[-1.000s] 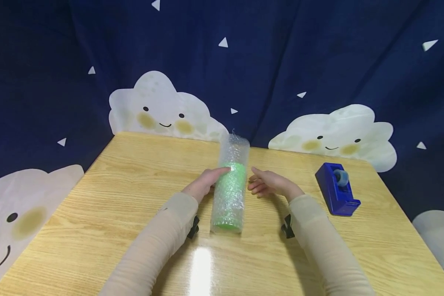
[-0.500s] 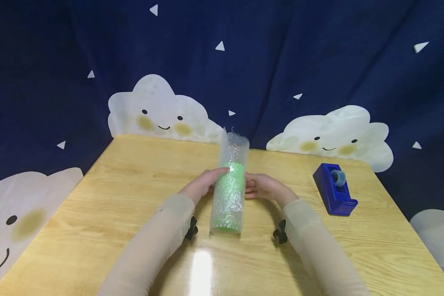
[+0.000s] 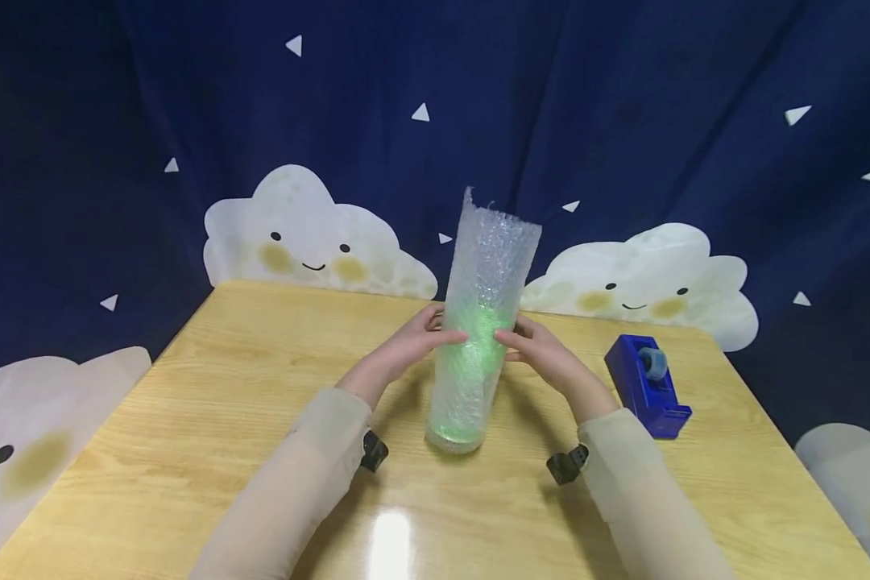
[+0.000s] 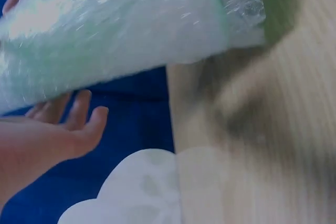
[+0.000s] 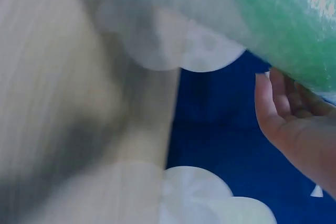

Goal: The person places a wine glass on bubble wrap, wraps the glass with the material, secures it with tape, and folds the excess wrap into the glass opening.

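A green cylinder rolled in clear bubble wrap (image 3: 471, 354) stands tilted in the head view, its top end raised and leaning slightly right. The wrap extends past the green part as a hollow tube at the top. My left hand (image 3: 409, 346) grips it from the left, thumb across the front and fingers behind. On the other side my right hand (image 3: 544, 354) holds it the same way. Both wrist views show the wrapped cylinder (image 4: 121, 30) above the table, with the left fingers (image 4: 79, 121) and the right fingers (image 5: 268, 98) curving beneath it.
A blue tape dispenser (image 3: 645, 387) with a roll of clear tape stands on the right of the wooden table (image 3: 261, 379). Behind hangs a dark blue curtain (image 3: 362, 97) with white clouds and triangles.
My right hand has come in from the right and taken hold of the wrapped cylinder. Both hands have lifted it from lying on the table to a tilted stance.
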### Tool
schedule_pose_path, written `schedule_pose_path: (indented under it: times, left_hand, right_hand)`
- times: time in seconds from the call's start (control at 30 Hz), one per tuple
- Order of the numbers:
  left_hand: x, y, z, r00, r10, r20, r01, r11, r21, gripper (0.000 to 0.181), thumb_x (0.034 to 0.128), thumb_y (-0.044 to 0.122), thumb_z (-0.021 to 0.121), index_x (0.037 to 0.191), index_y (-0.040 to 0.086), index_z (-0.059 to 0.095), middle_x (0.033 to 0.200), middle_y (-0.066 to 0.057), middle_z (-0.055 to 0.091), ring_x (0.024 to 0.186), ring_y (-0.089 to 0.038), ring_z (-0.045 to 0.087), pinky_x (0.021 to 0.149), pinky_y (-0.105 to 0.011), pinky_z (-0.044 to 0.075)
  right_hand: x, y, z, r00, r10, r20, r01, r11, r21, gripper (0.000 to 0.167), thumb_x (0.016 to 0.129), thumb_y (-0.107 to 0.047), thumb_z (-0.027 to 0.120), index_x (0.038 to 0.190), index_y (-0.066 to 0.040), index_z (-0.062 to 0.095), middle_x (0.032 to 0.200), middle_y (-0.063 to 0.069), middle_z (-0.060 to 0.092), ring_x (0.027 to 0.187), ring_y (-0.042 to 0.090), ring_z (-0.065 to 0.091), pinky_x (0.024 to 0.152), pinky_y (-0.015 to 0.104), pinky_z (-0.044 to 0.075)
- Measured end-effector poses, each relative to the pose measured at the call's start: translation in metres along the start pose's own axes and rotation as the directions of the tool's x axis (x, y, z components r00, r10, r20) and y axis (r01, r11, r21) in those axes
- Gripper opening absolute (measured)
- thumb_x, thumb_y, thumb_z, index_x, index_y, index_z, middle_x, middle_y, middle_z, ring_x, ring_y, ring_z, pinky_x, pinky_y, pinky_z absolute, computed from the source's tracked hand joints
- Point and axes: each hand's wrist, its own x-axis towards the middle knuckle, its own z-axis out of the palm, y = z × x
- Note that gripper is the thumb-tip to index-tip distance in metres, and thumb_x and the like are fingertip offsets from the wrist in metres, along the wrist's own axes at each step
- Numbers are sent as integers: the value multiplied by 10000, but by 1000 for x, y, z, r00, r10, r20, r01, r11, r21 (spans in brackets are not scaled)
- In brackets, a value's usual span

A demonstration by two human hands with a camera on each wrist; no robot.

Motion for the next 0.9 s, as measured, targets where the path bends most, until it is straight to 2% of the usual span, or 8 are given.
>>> schedule_pose_path:
  times: [0.13, 0.27, 0.37, 0.5, 0.6, 0.7, 0.8, 0.9]
  left_hand:
    - [-7, 3, -4, 991, 116, 64, -122, 988, 95, 792, 846, 236, 673, 1481, 160, 206, 1479, -79, 345, 1358, -269, 337, 1087, -461, 347]
    - [-14, 9, -9, 975, 206, 85, -221, 945, 241, 865, 800, 234, 722, 1486, 158, 201, 1430, -57, 405, 1299, -254, 404, 1046, -446, 392]
    - [-18, 15, -13, 972, 221, 79, -235, 913, 335, 846, 773, 262, 747, 1459, 162, 263, 1383, -39, 454, 1268, -234, 436, 1042, -445, 395]
    - [-21, 17, -15, 969, 227, 98, -247, 890, 384, 780, 767, 261, 752, 1413, 162, 325, 1352, -30, 477, 1244, -230, 457, 1030, -436, 406]
    - [-20, 15, -14, 967, 227, 118, -255, 890, 379, 753, 778, 244, 745, 1402, 168, 331, 1347, -22, 476, 1233, -226, 463, 1015, -426, 412]
    - [-19, 13, -14, 965, 224, 138, -259, 899, 353, 739, 791, 228, 735, 1402, 165, 323, 1350, -28, 467, 1245, -231, 451, 1019, -429, 407]
    - [-20, 13, -16, 958, 220, 184, -264, 925, 273, 664, 847, 199, 656, 1412, 139, 311, 1388, -74, 433, 1296, -264, 404, 1062, -454, 361]
    - [-18, 14, -19, 961, 184, 207, -221, 960, 173, 541, 925, 243, 499, 1418, 117, 317, 1448, -92, 366, 1357, -271, 324, 1120, -468, 272]
  right_hand:
    - [-10, -7, 0, 995, -81, -54, 77, 995, -65, 664, 920, -242, 577, 1476, -95, 245, 1450, 188, 360, 1340, 349, 335, 1075, 546, 321]
    - [-17, -12, 3, 988, -142, -58, 136, 986, -96, 716, 888, -196, 634, 1478, -108, 239, 1396, 200, 402, 1285, 379, 397, 1020, 520, 401]
    - [-19, -14, 5, 984, -173, -52, 164, 976, -140, 747, 872, -173, 653, 1478, -89, 225, 1379, 215, 410, 1234, 407, 447, 966, 501, 456]
    - [-20, -13, 6, 973, -226, -49, 208, 947, -243, 782, 835, -183, 698, 1460, -68, 244, 1414, 189, 396, 1257, 390, 429, 1010, 536, 399]
    - [-20, -11, 7, 967, -251, -45, 226, 924, -309, 811, 808, -200, 727, 1448, -54, 250, 1430, 174, 388, 1287, 364, 400, 1046, 565, 332]
    - [-19, -9, 8, 968, -248, -44, 221, 918, -328, 821, 799, -212, 738, 1441, -39, 256, 1428, 177, 391, 1295, 358, 394, 1053, 571, 318]
    - [-19, -9, 7, 970, -240, -47, 211, 918, -336, 806, 796, -211, 740, 1431, -32, 277, 1418, 180, 404, 1291, 357, 401, 1054, 570, 319]
    - [-20, -11, 7, 972, -229, -46, 201, 921, -335, 798, 791, -206, 742, 1422, -21, 290, 1406, 188, 417, 1287, 359, 405, 1053, 568, 321]
